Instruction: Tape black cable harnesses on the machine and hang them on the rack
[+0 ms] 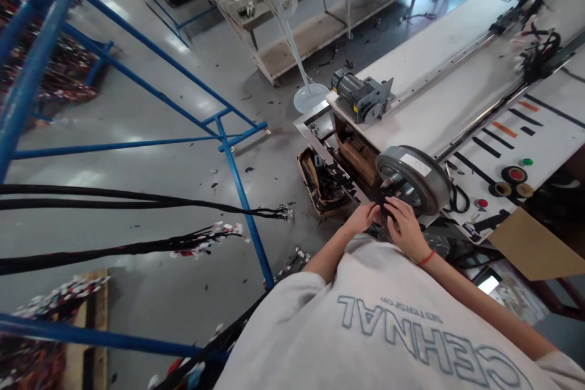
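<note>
Close to my body, at the near end of the white bench, both hands are beside a large grey wheel (414, 180) with a white label and a shiny hub. My left hand (365, 217) has its fingers curled in against a small dark piece (384, 211). From the other side my right hand (406, 228), with a red band at the wrist, bends its fingers onto the same dark piece. What it is cannot be made out, as the fingers partly cover it. A black cord loop (459, 198) hangs at the wheel's right side.
A motor (359, 94) sits on the white bench (425, 116). Below its end is an open box (320, 186) of dark pieces. Buttons and tape rolls (514, 175) lie to the right. A blue frame (235, 177) and black wire bundles (137, 198) stand left.
</note>
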{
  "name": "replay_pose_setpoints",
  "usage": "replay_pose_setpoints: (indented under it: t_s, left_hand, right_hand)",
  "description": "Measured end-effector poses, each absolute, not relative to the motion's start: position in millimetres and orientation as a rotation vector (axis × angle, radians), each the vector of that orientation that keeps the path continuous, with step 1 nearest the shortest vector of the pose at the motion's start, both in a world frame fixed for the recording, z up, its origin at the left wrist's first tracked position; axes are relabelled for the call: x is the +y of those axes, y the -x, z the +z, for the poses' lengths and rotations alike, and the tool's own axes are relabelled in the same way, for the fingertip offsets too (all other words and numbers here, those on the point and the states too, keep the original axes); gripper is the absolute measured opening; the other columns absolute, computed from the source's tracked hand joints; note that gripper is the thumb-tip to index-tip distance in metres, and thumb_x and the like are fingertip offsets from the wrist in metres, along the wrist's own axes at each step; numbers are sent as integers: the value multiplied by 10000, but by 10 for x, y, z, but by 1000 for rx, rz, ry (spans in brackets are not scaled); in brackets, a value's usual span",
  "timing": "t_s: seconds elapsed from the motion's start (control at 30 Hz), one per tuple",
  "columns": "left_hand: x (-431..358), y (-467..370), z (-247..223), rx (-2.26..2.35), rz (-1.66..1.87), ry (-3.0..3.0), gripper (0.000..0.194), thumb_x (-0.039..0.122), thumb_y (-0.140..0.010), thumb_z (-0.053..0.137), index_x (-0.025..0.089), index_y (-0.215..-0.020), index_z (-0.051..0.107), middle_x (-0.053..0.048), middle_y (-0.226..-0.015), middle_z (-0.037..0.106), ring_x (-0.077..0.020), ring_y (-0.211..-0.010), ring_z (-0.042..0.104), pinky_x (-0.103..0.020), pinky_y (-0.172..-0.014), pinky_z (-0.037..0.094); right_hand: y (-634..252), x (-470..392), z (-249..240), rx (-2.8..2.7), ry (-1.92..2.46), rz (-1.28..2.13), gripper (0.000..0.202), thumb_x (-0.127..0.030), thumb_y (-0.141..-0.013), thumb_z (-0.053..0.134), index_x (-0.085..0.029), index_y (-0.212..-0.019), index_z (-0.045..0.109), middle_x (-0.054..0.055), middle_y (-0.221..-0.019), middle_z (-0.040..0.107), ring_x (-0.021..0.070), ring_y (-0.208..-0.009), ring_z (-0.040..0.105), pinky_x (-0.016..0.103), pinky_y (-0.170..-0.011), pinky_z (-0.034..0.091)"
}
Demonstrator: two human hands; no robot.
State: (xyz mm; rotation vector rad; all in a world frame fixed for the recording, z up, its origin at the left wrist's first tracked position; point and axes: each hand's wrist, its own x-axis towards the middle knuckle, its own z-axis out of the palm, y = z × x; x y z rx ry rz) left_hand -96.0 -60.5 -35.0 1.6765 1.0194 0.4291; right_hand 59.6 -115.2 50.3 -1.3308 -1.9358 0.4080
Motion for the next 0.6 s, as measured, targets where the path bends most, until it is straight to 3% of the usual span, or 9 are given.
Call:
replay_pose_setpoints:
  t_s: [0.1, 0.3, 0.37, 0.47, 0.53, 0.6]
  left_hand:
    - [-625, 963, -277, 1079, 371, -1773, 361, 339, -1008, 329, 148, -910, 620, -63, -792, 667, -180, -742, 611, -275, -742, 465]
    - [-729, 1001, -58, 1263, 346, -1936, 331, 425, -960, 455, 172, -1074, 636, -104, -918, 701, -227, -823, 651, -306, -788, 474]
    - [-737, 1040, -111, 1207, 356, -1845, 331, 402, -954, 451, 154, -1023, 659, -92, -888, 710, -215, -810, 644, -289, -766, 478]
    - [-743, 1142, -318, 1084, 145, -1713, 350, 412, -913, 498, 118, -925, 688, -78, -842, 714, -211, -779, 632, -276, -715, 477]
    - [-781, 1240, -466, 1086, -7, -1712, 327, 406, -872, 555, 116, -924, 697, -74, -857, 714, -212, -786, 627, -273, -713, 468]
    - [-852, 1356, -560, 1150, -14, -1730, 314, 394, -866, 557, 119, -930, 697, -63, -839, 699, -191, -753, 606, -263, -697, 451]
  right_hand:
    - [-691, -960, 136, -1971, 1651, 317, 316, -266, -932, 455, -184, -1163, 654, 129, -1255, 624, 323, -1260, 471, 550, -1041, 391]
    - [-415, -469, 332, -2056, 1945, 408, 319, -258, -937, 466, -174, -709, 672, 165, -868, 679, 317, -1063, 567, 496, -959, 437]
    - [-434, -584, 472, -2147, 1703, 473, 232, -235, -900, 518, -183, -755, 692, 150, -971, 679, 319, -1110, 556, 516, -996, 415]
    - [-868, -882, 600, -2071, 1300, 409, 189, -260, -872, 561, -280, -1004, 694, 40, -1230, 622, 282, -1214, 523, 500, -1063, 390]
    - [-1444, -1018, 564, -1679, 1542, 123, 259, -271, -859, 570, -278, -1109, 639, 41, -1295, 581, 298, -1261, 491, 536, -1099, 345]
    - [-2095, -1053, 392, -1128, 2076, -122, 467, -322, -784, 664, -147, -1206, 569, 175, -1344, 522, 385, -1330, 397, 607, -1103, 284]
